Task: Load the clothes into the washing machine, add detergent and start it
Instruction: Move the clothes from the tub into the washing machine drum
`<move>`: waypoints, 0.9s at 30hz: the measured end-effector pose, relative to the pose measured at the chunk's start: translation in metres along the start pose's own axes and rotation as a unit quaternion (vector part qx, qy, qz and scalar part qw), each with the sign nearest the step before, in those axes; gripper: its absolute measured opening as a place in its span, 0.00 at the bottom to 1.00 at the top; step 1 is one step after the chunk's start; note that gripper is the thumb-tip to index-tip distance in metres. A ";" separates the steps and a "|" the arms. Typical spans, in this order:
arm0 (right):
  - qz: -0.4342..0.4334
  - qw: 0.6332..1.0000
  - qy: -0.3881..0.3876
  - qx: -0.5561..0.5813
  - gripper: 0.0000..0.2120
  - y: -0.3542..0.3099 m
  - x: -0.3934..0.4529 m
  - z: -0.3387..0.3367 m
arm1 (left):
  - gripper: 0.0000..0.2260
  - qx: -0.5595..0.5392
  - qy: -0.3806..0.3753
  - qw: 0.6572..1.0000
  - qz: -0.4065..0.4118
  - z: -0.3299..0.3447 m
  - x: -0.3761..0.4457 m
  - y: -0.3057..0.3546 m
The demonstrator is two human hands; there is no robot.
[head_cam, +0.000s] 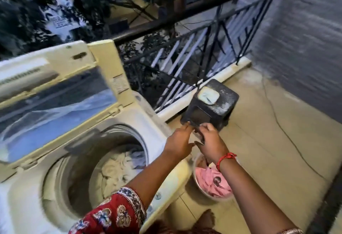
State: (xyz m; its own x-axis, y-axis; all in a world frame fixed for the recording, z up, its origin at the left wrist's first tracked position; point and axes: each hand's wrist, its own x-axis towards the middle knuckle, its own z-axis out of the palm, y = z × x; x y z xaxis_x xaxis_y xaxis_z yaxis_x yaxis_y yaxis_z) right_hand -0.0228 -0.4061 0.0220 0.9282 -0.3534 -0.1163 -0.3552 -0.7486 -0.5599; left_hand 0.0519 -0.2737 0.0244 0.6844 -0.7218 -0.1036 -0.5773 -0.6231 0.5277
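A cream top-loading washing machine (159,117) stands at the left with its lid (55,89) raised. Pale clothes (118,167) lie inside the drum. My left hand (178,141) and my right hand (211,141) meet just past the machine's right edge, fingertips pinched together on a small dark packet (199,136) that is too blurred to identify. A red thread circles my right wrist. Below my right forearm a round basin (199,183) on the floor holds pink clothes (212,180).
A black stool (212,111) stands just beyond my hands with a pale bar of soap (208,94) on top. A black balcony railing (185,63) runs behind it. A thin cable (288,135) trails across the tiled floor beside a grey wall (305,39).
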 end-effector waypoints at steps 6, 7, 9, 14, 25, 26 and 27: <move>0.098 0.995 -0.015 0.009 0.25 0.120 -0.033 -0.033 | 0.27 0.054 -0.077 0.995 0.013 0.083 0.045 0.074; 0.111 0.994 -0.022 0.011 0.26 0.140 -0.037 -0.036 | 0.27 0.062 -0.091 0.994 0.011 0.098 0.051 0.082; 0.129 0.991 -0.047 0.004 0.30 0.177 -0.045 -0.038 | 0.26 0.071 -0.116 0.991 -0.002 0.126 0.061 0.094; 0.158 0.981 -0.106 -0.023 0.39 0.243 -0.054 -0.029 | 0.28 0.099 -0.206 0.973 -0.031 0.182 0.065 0.103; 0.177 0.969 -0.174 -0.016 0.52 0.334 -0.048 0.079 | 0.38 0.121 -0.283 0.951 -0.024 0.300 0.090 0.048; 0.180 0.967 -0.180 -0.020 0.53 0.341 -0.048 0.091 | 0.40 0.158 -0.292 0.943 -0.007 0.314 0.094 0.042; 0.185 0.966 -0.179 -0.017 0.55 0.352 -0.044 0.107 | 0.43 0.187 -0.301 0.935 0.003 0.336 0.102 0.032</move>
State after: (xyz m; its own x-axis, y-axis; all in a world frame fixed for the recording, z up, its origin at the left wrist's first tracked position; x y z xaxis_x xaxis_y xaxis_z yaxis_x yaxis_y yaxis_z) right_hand -0.1770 -0.5941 -0.2582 0.7137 -0.3890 -0.5825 -0.6680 -0.6281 -0.3989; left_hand -0.0467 -0.4685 -0.2525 0.3712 -0.6947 -0.6161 -0.7732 -0.5987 0.2093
